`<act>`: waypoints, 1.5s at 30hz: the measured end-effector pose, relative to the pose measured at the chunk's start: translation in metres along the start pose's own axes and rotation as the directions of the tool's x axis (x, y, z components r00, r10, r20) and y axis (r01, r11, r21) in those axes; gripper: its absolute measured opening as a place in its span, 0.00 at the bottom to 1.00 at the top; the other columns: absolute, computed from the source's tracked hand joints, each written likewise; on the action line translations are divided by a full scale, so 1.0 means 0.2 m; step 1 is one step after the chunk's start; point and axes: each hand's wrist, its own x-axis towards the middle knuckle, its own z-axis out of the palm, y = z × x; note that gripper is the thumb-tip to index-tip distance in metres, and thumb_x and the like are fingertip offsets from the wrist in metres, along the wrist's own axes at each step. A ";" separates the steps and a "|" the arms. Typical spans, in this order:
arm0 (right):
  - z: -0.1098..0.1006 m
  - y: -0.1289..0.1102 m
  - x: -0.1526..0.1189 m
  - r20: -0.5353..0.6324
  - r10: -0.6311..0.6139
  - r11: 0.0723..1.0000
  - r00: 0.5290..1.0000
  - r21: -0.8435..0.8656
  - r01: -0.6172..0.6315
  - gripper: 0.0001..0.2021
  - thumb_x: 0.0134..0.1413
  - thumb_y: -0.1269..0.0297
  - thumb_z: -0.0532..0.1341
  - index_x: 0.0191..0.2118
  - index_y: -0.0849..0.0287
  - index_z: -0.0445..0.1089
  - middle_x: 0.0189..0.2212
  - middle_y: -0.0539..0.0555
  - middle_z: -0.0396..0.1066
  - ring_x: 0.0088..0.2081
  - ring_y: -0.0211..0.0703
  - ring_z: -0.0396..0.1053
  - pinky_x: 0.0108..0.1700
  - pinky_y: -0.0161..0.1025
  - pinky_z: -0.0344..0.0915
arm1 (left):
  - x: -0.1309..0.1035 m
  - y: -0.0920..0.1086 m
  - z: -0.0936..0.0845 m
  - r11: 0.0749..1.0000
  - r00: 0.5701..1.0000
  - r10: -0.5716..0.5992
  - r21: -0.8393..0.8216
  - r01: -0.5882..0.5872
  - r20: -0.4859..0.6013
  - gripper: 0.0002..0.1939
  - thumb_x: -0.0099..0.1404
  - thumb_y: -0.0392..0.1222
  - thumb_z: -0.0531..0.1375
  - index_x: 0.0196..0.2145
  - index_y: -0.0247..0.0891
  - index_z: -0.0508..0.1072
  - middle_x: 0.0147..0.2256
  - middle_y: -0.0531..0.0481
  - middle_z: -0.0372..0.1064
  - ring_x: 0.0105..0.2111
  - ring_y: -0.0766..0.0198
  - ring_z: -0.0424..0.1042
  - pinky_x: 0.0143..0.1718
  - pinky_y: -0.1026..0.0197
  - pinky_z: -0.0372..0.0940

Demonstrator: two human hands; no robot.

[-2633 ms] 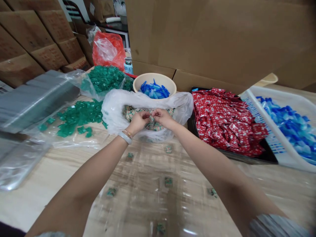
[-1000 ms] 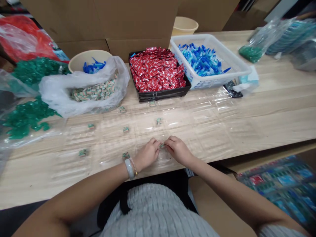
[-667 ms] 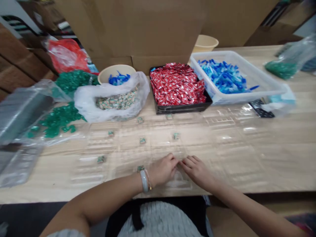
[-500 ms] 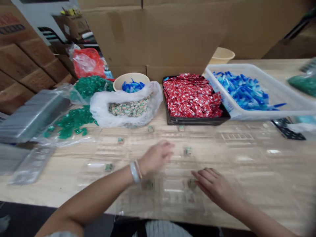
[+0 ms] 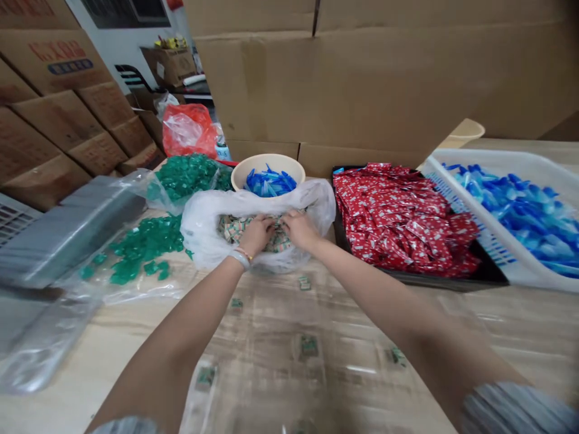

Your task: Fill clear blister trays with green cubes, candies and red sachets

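My left hand (image 5: 257,235) and my right hand (image 5: 300,229) are side by side inside a white plastic bag (image 5: 199,223). The bag's mouth is rolled open around a heap of small printed square packets (image 5: 234,228). Fingers of both hands are curled, with their tips down among the packets; exactly how many they pinch is hidden. Clear plastic trays (image 5: 348,337) cover the table in front of the bag, blurred. Single packets, such as a green-and-white one (image 5: 309,345), lie in several of them.
Right of the bag, a black box (image 5: 456,279) holds red patterned sachets (image 5: 402,223), beside a white basket (image 5: 488,223) of blue pieces. A cream bowl (image 5: 239,175) of blue pieces stands behind. Green packets (image 5: 149,244) and clear plastic sleeves (image 5: 81,223) lie left. Cardboard (image 5: 362,90) rises behind.
Both hands have moved from over the clear trays, forward and to the left, into the white bag of packets. The view has shifted, so things at the back appear lower and farther right.
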 end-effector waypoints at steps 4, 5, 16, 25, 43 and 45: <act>0.05 0.04 0.08 0.012 0.055 0.996 0.998 -0.070 -0.054 0.10 0.51 0.68 0.54 0.32 0.61 0.72 0.34 0.59 0.67 0.38 0.45 0.63 0.41 0.40 0.59 | 0.00 -0.02 -0.02 0.999 0.997 0.012 -0.050 -0.016 -0.076 0.12 0.58 0.37 0.53 0.37 0.36 0.74 0.38 0.45 0.68 0.39 0.60 0.66 0.44 0.59 0.61; 0.05 0.04 0.09 0.022 0.067 0.997 0.997 -0.044 -0.066 0.10 0.51 0.68 0.53 0.31 0.61 0.72 0.33 0.58 0.67 0.37 0.44 0.63 0.40 0.39 0.59 | 0.00 -0.02 -0.02 0.996 0.995 -0.002 -0.090 -0.007 -0.096 0.11 0.58 0.38 0.54 0.37 0.36 0.74 0.37 0.46 0.68 0.39 0.60 0.66 0.43 0.60 0.61; -0.04 0.04 0.04 0.158 0.073 0.980 0.985 0.169 -0.100 0.09 0.49 0.72 0.54 0.32 0.62 0.72 0.32 0.56 0.70 0.36 0.41 0.64 0.41 0.36 0.59 | -0.02 -0.01 -0.02 0.930 1.000 -0.006 -0.369 -0.003 -0.023 0.14 0.56 0.35 0.55 0.40 0.35 0.73 0.40 0.45 0.71 0.40 0.59 0.69 0.45 0.58 0.61; -0.02 0.04 0.05 0.206 0.303 0.710 0.930 0.603 -0.365 0.05 0.43 0.76 0.56 0.27 0.62 0.67 0.20 0.48 0.65 0.23 0.32 0.61 0.29 0.31 0.58 | -0.03 0.05 -0.01 0.666 0.975 -0.200 -0.717 0.206 0.094 0.13 0.53 0.33 0.57 0.38 0.33 0.73 0.32 0.47 0.72 0.31 0.62 0.69 0.37 0.57 0.65; -0.05 -0.07 0.02 0.357 0.485 0.130 0.798 0.873 -0.470 0.05 0.44 0.73 0.58 0.21 0.62 0.64 0.14 0.45 0.62 0.16 0.29 0.59 0.21 0.29 0.56 | -0.04 0.05 -0.05 -0.074 0.893 -0.234 -0.923 0.378 0.384 0.09 0.49 0.30 0.61 0.32 0.34 0.73 0.30 0.51 0.70 0.26 0.73 0.66 0.32 0.67 0.64; -0.04 -0.07 0.01 0.340 0.472 0.169 0.813 0.871 -0.462 0.04 0.43 0.70 0.60 0.22 0.62 0.65 0.14 0.45 0.63 0.17 0.29 0.59 0.21 0.28 0.55 | -0.04 0.05 -0.05 -0.020 0.902 -0.233 -0.929 0.370 0.364 0.10 0.48 0.32 0.61 0.32 0.34 0.73 0.31 0.51 0.70 0.26 0.72 0.66 0.32 0.67 0.64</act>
